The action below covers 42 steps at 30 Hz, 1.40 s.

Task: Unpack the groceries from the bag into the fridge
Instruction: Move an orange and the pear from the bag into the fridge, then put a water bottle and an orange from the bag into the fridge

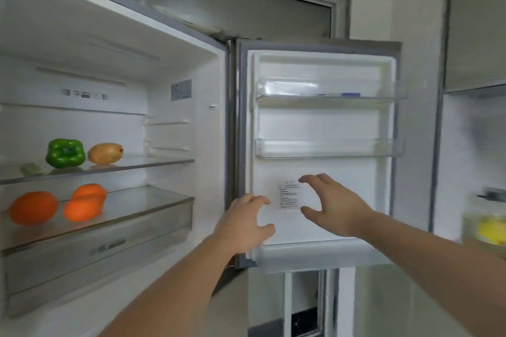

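— Where did the groceries sit?
— Inside the open fridge [175, 68]; a green pepper [65, 152] and a brownish fruit [105, 153] stood side by side on the upper glass shelf [153, 163]; an orange [33, 207] and an orange pepper [86, 202] lay near each other on the shelf below, above the drawer [109, 249]; no bag showed.
— And the hands?
— Both reached toward the fridge door [323, 123], which stood wide open; the left hand [243, 223] was at the door's inner edge, fingers loosely spread and holding nothing; the right hand [331, 204] hovered before the label [288, 195], thumb and fingers apart, also holding nothing.
— Anything beyond?
— Two clear door racks [328, 148]; a blurred jar [484, 232] with something yellow in it at the far right.
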Available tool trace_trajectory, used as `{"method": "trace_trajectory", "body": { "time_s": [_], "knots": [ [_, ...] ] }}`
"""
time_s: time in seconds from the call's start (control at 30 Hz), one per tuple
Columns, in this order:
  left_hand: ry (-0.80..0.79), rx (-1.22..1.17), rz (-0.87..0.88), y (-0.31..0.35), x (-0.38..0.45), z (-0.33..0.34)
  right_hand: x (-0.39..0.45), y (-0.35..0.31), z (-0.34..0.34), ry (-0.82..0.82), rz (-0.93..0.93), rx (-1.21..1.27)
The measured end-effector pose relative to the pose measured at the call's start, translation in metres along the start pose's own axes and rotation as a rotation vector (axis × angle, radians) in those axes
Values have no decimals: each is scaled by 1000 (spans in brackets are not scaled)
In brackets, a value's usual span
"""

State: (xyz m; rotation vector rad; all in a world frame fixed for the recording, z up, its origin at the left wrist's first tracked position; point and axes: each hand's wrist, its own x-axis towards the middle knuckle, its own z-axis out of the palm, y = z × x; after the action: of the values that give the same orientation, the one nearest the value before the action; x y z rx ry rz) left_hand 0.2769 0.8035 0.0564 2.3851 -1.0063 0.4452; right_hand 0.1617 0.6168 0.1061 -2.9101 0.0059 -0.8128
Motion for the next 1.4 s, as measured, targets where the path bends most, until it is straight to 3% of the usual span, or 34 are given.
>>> {"method": "trace_trajectory", "body": {
  "time_s": [0.17, 0.33, 0.6, 0.9, 1.1, 1.4],
  "knots": [
    [-156, -111, 81, 113, -13, 79, -140, 97, -39, -112, 242, -61],
    [-286, -194, 284, 258, -41, 152, -292, 183, -91, -106, 627, -56],
    [-443, -278, 648, 488, -82, 239, -498, 240, -181, -41, 1008, -148],
    [-705, -492, 1151, 774, -196, 334, -736, 261, -294, 66, 1525, -347],
    [-845, -651, 1387, 937, -264, 374, -850, 264, -355, 156, 1865, -470],
    [-1023, -773, 1755, 1076, -406, 376, -963, 205, -395, 276, 2247, -595]
  ]
}}
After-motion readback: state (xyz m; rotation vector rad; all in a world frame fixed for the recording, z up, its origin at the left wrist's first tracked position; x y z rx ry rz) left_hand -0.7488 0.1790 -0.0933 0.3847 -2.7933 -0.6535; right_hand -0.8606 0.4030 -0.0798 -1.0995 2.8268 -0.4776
